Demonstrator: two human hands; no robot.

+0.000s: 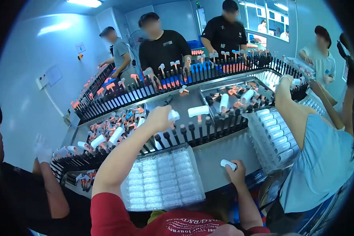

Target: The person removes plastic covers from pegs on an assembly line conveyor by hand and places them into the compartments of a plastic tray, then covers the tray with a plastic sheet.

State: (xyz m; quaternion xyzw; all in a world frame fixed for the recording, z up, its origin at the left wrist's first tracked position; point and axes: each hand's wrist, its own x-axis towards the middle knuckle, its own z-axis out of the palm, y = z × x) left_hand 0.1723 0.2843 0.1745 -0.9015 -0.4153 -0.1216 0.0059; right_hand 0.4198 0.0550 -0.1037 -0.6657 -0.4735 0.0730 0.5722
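Grey metal surface (220, 151) carrying clear blister tray (161, 179), black peg rows; left hand (158, 118) gripping white tube (173, 115), right hand (236, 170) closing fingers around white capsule (228, 164).

The left hand (158, 118) holds a white cap (173, 115) over black pegs (192, 130) far on the worktop (228, 151); the right hand (236, 170) grips a white tube (228, 164) near a clear tray (163, 179)
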